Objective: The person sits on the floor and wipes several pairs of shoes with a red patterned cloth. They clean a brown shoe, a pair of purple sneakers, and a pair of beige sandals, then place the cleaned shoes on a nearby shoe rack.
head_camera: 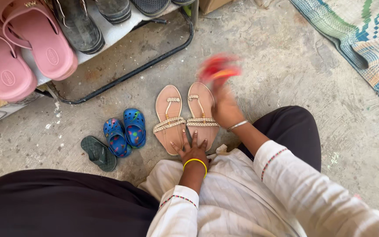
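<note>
At frame centre, the left hand [194,149] rests flat, fingers spread, on the beige sandals' [185,116] heels. The right hand [225,109] grips a blurred red cloth [218,69] above them. Blue clogs [125,131] and a green slipper [98,152] lie left.

— What does the floor look like?
— Rough grey concrete floor [286,66], sunlit; a striped woven mat [365,35] lies at its top right corner
— And top left?
— A black-framed shoe rack [145,66]
</note>
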